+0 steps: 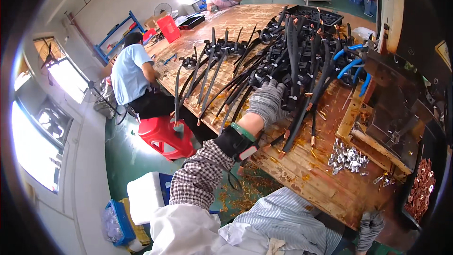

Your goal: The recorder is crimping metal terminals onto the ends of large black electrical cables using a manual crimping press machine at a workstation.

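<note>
My left hand [268, 100], in a grey striped knit glove, reaches forward into a heap of thick black cables [295, 61] on the wooden table. Its fingers bend over a coiled black cable [258, 76], and other cables partly hide its fingertips. Many cables end in bare copper, and several hang over the table's left edge. My right hand [370, 229], gloved the same way, is low at the table's near right edge. It is smeared and partly cut off, so its fingers cannot be made out. Silver metal cable lugs [348, 157] lie loose on the table between the two hands.
A dark metal machine [394, 99] stands at the right, blue-handled pliers [350, 68] beside it. A black tray holds copper-coloured lugs [421, 189]. Two people [134, 73] work along the table's far side and left. A red stool [165, 137] stands at the left; copper scraps litter the floor.
</note>
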`<state>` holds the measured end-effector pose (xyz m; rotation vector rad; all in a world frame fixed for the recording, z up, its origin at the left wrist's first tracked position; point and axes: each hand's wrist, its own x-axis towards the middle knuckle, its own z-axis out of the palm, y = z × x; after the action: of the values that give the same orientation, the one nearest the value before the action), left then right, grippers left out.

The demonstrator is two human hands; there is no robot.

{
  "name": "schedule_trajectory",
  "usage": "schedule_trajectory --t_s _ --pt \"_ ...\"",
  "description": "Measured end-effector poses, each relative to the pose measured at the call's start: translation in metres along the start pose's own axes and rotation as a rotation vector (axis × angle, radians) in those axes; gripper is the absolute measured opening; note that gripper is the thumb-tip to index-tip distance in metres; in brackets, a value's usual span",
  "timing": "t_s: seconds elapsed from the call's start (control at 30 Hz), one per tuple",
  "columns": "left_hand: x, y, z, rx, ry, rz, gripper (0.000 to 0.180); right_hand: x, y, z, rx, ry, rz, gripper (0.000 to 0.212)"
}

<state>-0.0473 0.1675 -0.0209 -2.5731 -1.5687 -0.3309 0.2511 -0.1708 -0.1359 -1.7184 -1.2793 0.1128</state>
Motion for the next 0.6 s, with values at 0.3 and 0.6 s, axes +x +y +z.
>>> schedule_trajectory --t_s 0.3,0.6 --pt "0.022 -0.023 0.008 0.002 -0.014 -0.131 0.07 0.004 -0.005 0.001 -0.034 -0.036 -0.013 0.035" --pt "0.005 -0.015 -0.021 -0.185 -0.011 -0.107 0.066 0.008 -0.02 0.0 0.078 -0.073 0.121 0.03"
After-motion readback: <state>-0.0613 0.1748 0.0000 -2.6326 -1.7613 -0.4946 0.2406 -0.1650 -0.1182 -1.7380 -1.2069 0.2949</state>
